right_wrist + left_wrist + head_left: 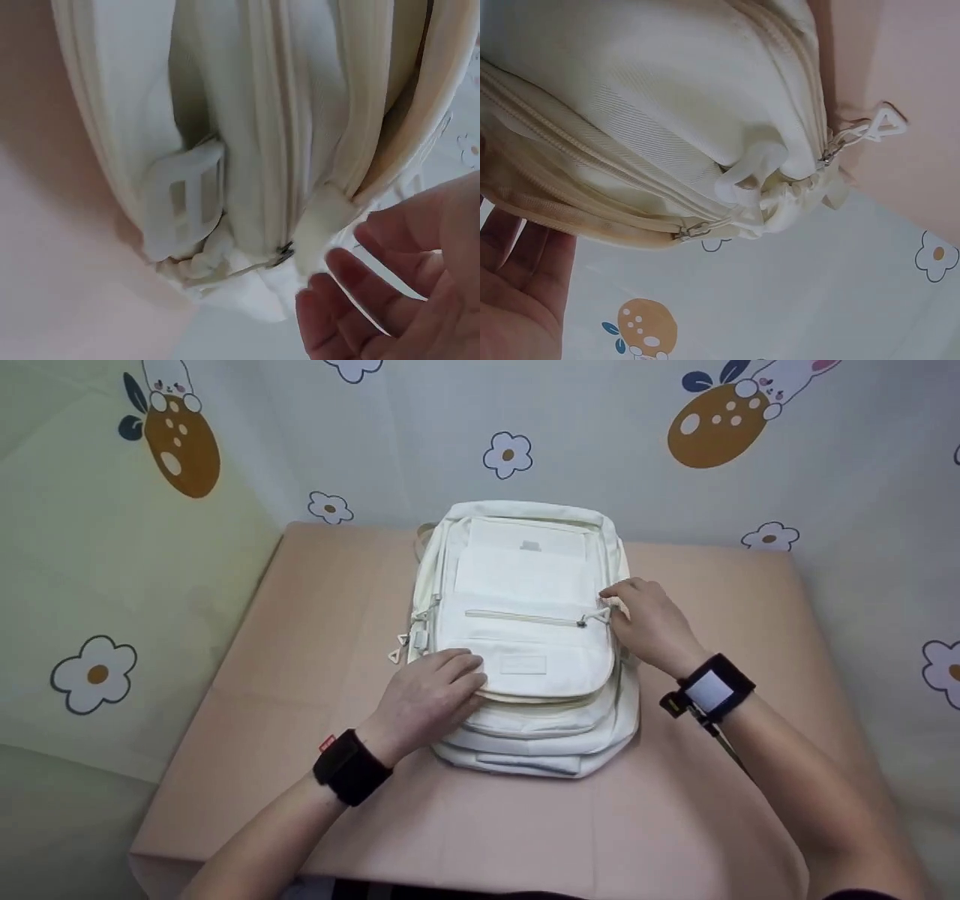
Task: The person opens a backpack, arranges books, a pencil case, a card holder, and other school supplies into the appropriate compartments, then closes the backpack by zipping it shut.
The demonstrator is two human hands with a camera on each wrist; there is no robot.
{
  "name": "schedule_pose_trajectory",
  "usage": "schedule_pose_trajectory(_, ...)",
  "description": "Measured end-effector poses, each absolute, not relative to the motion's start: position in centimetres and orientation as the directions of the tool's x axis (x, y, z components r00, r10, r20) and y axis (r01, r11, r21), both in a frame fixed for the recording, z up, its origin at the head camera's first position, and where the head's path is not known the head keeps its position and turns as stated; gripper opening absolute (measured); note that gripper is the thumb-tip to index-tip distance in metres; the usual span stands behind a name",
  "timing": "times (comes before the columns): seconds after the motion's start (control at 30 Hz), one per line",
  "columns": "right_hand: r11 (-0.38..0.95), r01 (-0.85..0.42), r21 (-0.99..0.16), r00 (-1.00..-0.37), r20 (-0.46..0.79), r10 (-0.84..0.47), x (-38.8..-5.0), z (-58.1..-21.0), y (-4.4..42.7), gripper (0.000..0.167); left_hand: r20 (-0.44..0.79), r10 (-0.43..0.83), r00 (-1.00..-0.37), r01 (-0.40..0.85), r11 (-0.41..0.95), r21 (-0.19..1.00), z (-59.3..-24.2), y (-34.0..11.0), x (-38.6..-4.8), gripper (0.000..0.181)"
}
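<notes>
A cream-white backpack [525, 577] lies front side up on the table, its top toward the wall. My left hand [435, 694] holds the lower left edge of its front panel [555, 679], fingers on one face and the thumb mostly hidden in the left wrist view. On the backpack's right side, my right hand [649, 619] has its fingers loosely bent and spread, close to a pale tab [322, 225]; whether they touch it I cannot tell. A gap shows along the panel's edge in the right wrist view. The small front zipper [525, 618] looks shut.
The backpack rests on a table [300, 645] with a pinkish cover. A patterned curtain [420, 442] stands behind it and along the sides. White triangular zipper pulls [889, 120] and a plastic buckle [184, 199] hang at the bag's sides.
</notes>
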State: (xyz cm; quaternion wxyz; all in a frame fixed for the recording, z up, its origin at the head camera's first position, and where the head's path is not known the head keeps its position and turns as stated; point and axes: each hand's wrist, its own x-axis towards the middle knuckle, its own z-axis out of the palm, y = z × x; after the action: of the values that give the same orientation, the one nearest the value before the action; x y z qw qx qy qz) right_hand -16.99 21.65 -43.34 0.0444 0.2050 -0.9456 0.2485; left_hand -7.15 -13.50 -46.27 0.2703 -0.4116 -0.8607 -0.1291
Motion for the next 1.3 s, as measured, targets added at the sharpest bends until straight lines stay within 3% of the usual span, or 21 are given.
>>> schedule_pose_trajectory(0.1, 0.766, -0.492, -0.414, -0.869, 0.280, -0.408, -16.1, -42.9, 20.6, 0.029, 0.535, 0.663, -0.524, 0.788, 0.616, 0.009, -46.3, -13.8, -7.3, 0.030)
schedule_pose_trajectory(0.23, 0.716, -0.598, -0.361, -0.798, 0.347, -0.493, -14.7, -42.2, 18.6, 0.029, 0.503, 0.677, -0.537, 0.802, 0.595, 0.056, -45.7, -14.0, -7.9, 0.021)
schedule_pose_trajectory(0.5, 0.663, -0.702, -0.260, -0.712, 0.219, -0.668, -12.6, -42.2, 14.3, 0.058, 0.529, 0.645, -0.551, 0.806, 0.577, 0.137, -44.1, -14.5, -9.8, 0.010)
schedule_pose_trajectory(0.57, 0.662, -0.708, -0.246, -0.704, 0.185, -0.685, -12.3, -42.4, 13.7, 0.064, 0.561, 0.588, -0.583, 0.772, 0.616, 0.156, -43.6, -14.9, -10.5, 0.009)
schedule_pose_trajectory(0.67, 0.668, -0.705, -0.238, -0.706, 0.148, -0.693, -12.2, -42.5, 13.2, 0.068, 0.556, 0.464, -0.690, 0.669, 0.702, 0.244, -42.8, -15.6, -11.8, 0.011)
schedule_pose_trajectory(0.8, 0.684, -0.690, -0.238, -0.719, 0.113, -0.686, -12.1, -42.6, 13.1, 0.069, 0.397, 0.325, -0.858, 0.478, 0.786, 0.392, -42.6, -16.5, -14.1, 0.024)
schedule_pose_trajectory(0.87, 0.687, -0.684, -0.245, -0.723, 0.111, -0.681, -12.0, -42.7, 13.1, 0.069, 0.300, 0.295, -0.907, 0.405, 0.808, 0.428, -42.9, -16.6, -15.1, 0.031)
schedule_pose_trajectory(1.03, 0.687, -0.681, -0.252, -0.725, 0.106, -0.680, -11.9, -42.7, 12.8, 0.069, 0.177, 0.240, -0.955, 0.295, 0.840, 0.455, -44.0, -16.4, -16.7, 0.031)
schedule_pose_trajectory(1.3, 0.688, -0.686, -0.237, -0.723, 0.113, -0.682, -11.9, -42.8, 12.5, 0.068, 0.233, 0.184, -0.955, 0.274, 0.844, 0.460, -44.6, -16.7, -16.6, 0.016)
